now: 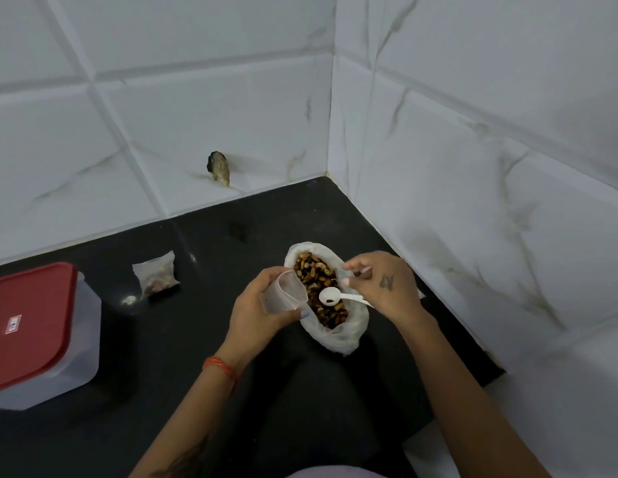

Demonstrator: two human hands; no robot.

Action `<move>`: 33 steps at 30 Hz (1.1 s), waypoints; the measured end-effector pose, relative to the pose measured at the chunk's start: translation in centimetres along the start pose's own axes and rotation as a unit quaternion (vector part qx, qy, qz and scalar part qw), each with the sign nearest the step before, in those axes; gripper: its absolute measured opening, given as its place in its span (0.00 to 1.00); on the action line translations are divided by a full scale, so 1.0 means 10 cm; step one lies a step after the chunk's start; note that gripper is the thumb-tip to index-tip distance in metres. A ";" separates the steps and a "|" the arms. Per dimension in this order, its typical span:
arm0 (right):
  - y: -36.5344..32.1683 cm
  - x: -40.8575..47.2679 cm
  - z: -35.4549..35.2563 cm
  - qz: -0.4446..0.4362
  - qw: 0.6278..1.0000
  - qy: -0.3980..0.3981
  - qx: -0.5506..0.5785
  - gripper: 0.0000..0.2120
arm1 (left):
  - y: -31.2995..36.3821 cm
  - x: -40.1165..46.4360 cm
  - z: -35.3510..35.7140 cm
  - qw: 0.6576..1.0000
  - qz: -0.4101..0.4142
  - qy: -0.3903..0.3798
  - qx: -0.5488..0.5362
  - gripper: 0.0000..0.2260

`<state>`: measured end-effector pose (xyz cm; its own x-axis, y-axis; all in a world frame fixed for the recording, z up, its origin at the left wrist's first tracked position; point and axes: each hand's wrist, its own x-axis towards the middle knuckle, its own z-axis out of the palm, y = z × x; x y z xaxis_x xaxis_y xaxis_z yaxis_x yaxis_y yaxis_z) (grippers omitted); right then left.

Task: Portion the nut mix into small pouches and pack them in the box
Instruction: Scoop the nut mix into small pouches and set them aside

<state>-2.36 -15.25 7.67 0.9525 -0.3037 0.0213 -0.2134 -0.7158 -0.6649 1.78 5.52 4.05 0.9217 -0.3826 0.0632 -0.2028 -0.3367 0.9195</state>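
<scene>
A white plastic bag (349, 334) lies open on the black counter, full of brown and dark nut mix (318, 281). My left hand (262, 312) grips a small clear pouch (287, 294), held open beside the bag's left rim. My right hand (383, 284) holds a white plastic spoon (330, 296) by its handle over the nuts; a single dark piece sits in its bowl. A filled small pouch (157, 277) lies on the counter to the left. The box (42, 332), clear with a red lid on it, stands at the far left.
The black counter (204, 357) ends in a corner of white tiled walls behind and to the right. A small dark fitting (218, 167) sticks out of the back wall. The counter's front right edge drops off near my right forearm.
</scene>
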 end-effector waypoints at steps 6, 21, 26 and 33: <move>0.21 -0.05 0.33 0.073 0.978 -0.075 -0.178 0.09 | -0.11 -0.06 0.11 0.997 -0.079 0.012 -0.007 0.29; 0.04 0.06 0.28 -0.028 0.987 0.043 -0.155 0.04 | -0.28 -0.10 0.26 0.990 -0.126 0.023 0.060 0.31; -0.01 0.14 0.54 -0.165 0.971 0.002 -0.173 0.07 | -0.25 -0.12 0.29 0.990 -0.121 0.020 0.063 0.30; 0.39 0.12 0.45 -0.160 0.973 -0.018 -0.166 0.08 | -0.25 -0.12 0.29 0.991 -0.122 0.010 0.056 0.30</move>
<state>-1.08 -15.54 1.78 0.9875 -0.0139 0.1572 0.0425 -0.9358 -0.3500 0.22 4.34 0.56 0.9543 -0.2602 -0.1471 -0.0071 -0.5118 0.8591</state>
